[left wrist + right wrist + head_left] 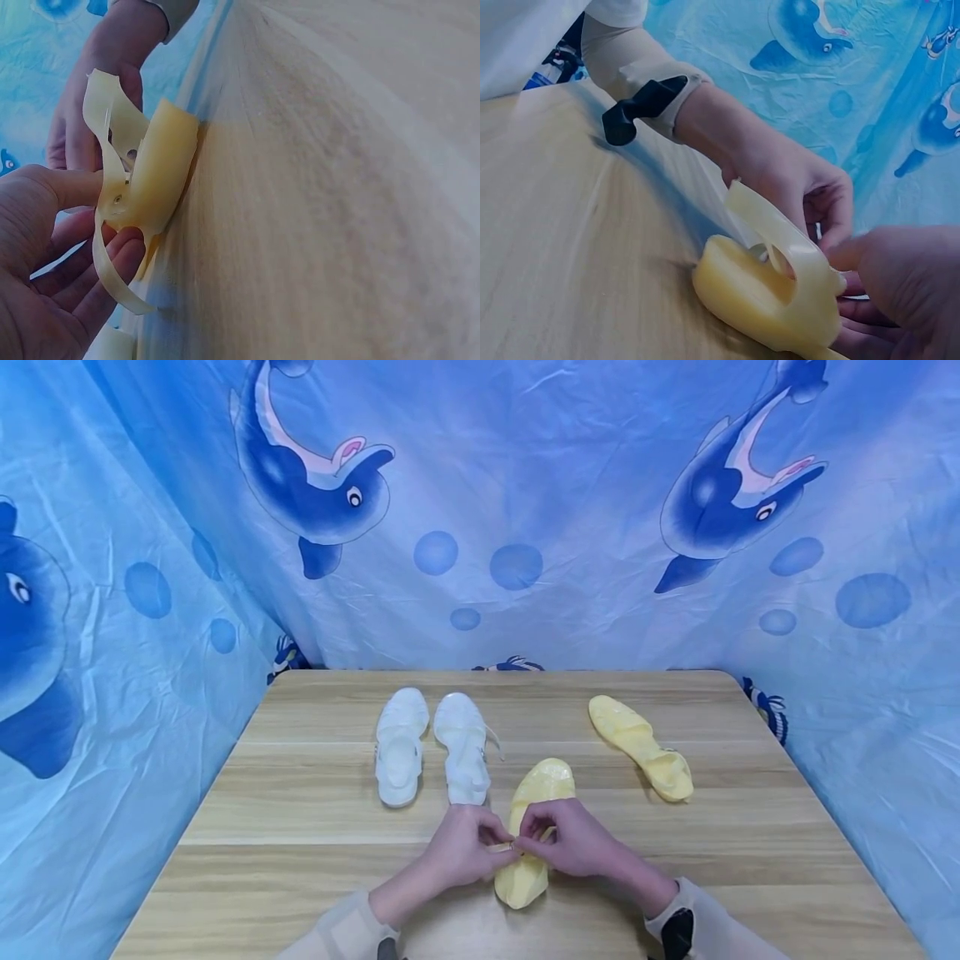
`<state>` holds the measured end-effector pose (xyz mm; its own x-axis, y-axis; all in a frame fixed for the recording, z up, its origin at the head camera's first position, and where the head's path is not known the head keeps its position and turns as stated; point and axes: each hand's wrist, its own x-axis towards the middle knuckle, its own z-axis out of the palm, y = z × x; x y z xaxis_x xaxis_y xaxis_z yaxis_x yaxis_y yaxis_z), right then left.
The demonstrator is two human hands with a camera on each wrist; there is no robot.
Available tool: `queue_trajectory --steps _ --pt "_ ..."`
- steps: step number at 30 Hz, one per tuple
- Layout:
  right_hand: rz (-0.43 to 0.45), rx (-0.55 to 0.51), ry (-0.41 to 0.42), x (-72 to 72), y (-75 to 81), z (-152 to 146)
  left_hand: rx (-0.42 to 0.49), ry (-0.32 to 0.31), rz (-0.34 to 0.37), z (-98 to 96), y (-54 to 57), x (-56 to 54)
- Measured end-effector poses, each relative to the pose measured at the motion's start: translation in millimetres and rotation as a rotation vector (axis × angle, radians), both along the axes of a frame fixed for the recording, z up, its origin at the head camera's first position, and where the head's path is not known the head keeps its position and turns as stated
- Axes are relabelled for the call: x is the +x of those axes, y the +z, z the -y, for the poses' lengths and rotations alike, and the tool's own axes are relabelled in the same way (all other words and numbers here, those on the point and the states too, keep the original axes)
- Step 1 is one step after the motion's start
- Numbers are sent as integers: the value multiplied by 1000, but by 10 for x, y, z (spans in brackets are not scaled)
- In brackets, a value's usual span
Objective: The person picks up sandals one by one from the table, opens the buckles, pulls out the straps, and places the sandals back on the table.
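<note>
A yellow sandal (pixel 551 779) lies sole-down near the front of the table, its toe pointing away from me. From the left, my left hand (pixel 465 847) pinches its ankle strap (pixel 112 187) between thumb and fingers. My right hand (pixel 566 839) meets it from the other side, fingertips pinching the strap by the small buckle. A loose strap end (pixel 116 285) curves down past the left fingers. In the right wrist view the heel (pixel 727 285) faces the camera, with the heel band standing up; the right fingertips are partly hidden behind the strap.
A white sandal (pixel 399 760) stands at the back left, beside a second white sandal (pixel 459 727) with its strap sticking out. Another yellow sandal (pixel 633 739) lies slanted at the back right. Blue dolphin-print cloth (pixel 480 485) surrounds the wooden table (pixel 300 827).
</note>
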<state>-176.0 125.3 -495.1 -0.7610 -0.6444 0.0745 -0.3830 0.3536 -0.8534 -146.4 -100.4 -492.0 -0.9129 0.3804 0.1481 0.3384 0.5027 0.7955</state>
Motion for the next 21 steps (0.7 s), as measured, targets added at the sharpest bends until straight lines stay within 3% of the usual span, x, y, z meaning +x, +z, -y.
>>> queue_trajectory --steps 12,21 --pt "52 14 8 -3 18 -22 -15 3 -9 2 -25 1" --pt "2 26 1 -6 12 16 -3 -6 -24 3 -42 -10"
